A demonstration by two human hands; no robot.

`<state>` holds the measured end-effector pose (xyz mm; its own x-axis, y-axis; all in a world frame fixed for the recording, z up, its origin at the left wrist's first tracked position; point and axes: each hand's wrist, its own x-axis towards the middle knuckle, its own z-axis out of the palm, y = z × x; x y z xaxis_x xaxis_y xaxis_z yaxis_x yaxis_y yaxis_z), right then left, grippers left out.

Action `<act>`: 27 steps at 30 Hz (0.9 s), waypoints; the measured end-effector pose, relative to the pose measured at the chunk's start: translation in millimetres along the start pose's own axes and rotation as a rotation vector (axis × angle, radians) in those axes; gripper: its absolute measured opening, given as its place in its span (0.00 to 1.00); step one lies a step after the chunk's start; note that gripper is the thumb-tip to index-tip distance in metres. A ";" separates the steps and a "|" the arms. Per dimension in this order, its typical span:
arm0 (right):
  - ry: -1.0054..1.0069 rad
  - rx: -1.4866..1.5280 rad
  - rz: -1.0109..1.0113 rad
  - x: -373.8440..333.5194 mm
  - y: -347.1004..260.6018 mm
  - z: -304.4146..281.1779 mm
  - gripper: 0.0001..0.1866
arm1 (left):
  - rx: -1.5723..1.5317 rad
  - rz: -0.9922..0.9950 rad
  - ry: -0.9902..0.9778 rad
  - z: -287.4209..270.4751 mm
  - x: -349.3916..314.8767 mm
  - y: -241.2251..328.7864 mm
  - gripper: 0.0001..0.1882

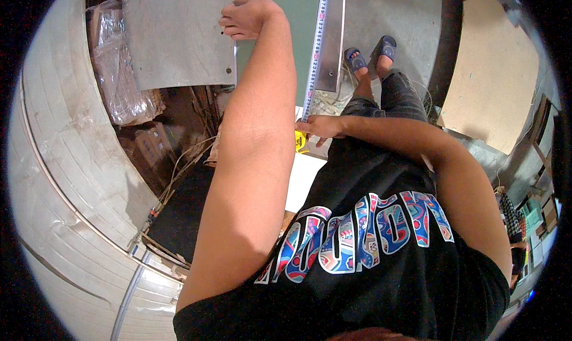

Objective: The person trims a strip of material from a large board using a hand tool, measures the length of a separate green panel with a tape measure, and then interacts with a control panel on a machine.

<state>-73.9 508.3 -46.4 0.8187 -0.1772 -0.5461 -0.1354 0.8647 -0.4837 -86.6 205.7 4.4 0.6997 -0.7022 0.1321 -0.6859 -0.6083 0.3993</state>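
1. The green panel (304, 40) is leaving a narrow bare lane between the left forearm (268, 73) and the tape blade (315, 61).
2. The right hand (323, 127) and yellow tape measure (300, 142) are closing that lane's near end.
3. The left forearm is blocking any straight pass across the panel.
4. Left of the left hand (249, 16), the grey sheet (179, 37) is offering broad open room.
5. Below the sheet, brown boxes (155, 145) are apparently crowding the space; shadow is hiding its depth.

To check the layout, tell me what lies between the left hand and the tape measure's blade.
In the head view, a bare strip of green panel lies between the left hand and the blade.
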 end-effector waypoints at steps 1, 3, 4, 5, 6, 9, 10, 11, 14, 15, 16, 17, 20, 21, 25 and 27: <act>-0.010 -0.001 -0.006 -1.3 -1.0 0.5 0.43 | 0.002 -0.003 0.004 -0.5 0.7 -0.6 0.25; -0.025 0.002 -0.020 -4.4 -3.7 0.8 0.44 | 0.018 -0.002 0.001 0.0 0.9 -0.4 0.25; -0.026 -0.002 -0.028 -6.2 -4.8 1.2 0.44 | 0.026 -0.002 0.000 0.2 0.9 -0.4 0.26; -0.026 -0.005 -0.036 -8.1 -5.6 1.6 0.44 | 0.012 0.009 0.001 0.1 0.5 -1.4 0.26; -0.027 -0.009 -0.045 -9.7 -6.6 1.8 0.45 | -0.002 0.019 0.001 -0.1 -0.5 -3.0 0.26; -0.010 -0.014 -0.007 -12.2 -10.7 2.5 0.45 | 0.001 0.025 0.014 -0.4 -1.1 -2.4 0.27; -0.013 -0.015 -0.012 -13.3 -11.7 2.7 0.45 | 0.009 0.023 0.020 -0.6 -1.1 -1.2 0.27; -0.014 -0.014 -0.018 -14.5 -12.4 3.0 0.46 | 0.016 0.020 0.008 -2.2 -1.9 0.5 0.26; -0.005 -0.015 -0.014 -15.3 -13.0 3.4 0.45 | 0.031 0.017 -0.010 -5.6 -3.4 2.2 0.24; -0.001 -0.016 -0.008 -14.9 -12.6 3.6 0.45 | 0.030 0.019 -0.003 -4.2 -2.7 0.5 0.24; -0.007 -0.014 -0.001 -12.9 -11.3 3.3 0.44 | 0.031 0.021 0.005 -3.0 -2.0 -0.6 0.24; -0.012 -0.010 0.004 -9.6 -10.3 2.9 0.44 | 0.034 0.021 0.011 -2.3 -1.7 -0.4 0.24; -0.015 -0.017 -0.012 -6.7 -6.7 2.1 0.43 | 0.037 0.020 0.031 0.6 -1.3 -0.3 0.24; -0.013 -0.022 -0.023 -7.4 -7.0 2.5 0.42 | 0.033 0.021 0.037 2.1 -1.0 -0.8 0.24; -0.037 0.012 -0.002 -10.7 -10.8 2.8 0.41 | 0.020 0.020 0.041 5.7 0.0 -2.0 0.24; -0.040 0.014 0.021 -6.1 -8.3 2.5 0.41 | 0.020 0.014 0.061 7.1 1.0 -2.4 0.25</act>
<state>-76.4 503.3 -37.4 0.8376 -0.1406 -0.5278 -0.1450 0.8745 -0.4629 -85.6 203.9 -2.9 0.7002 -0.6873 0.1935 -0.6994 -0.6058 0.3792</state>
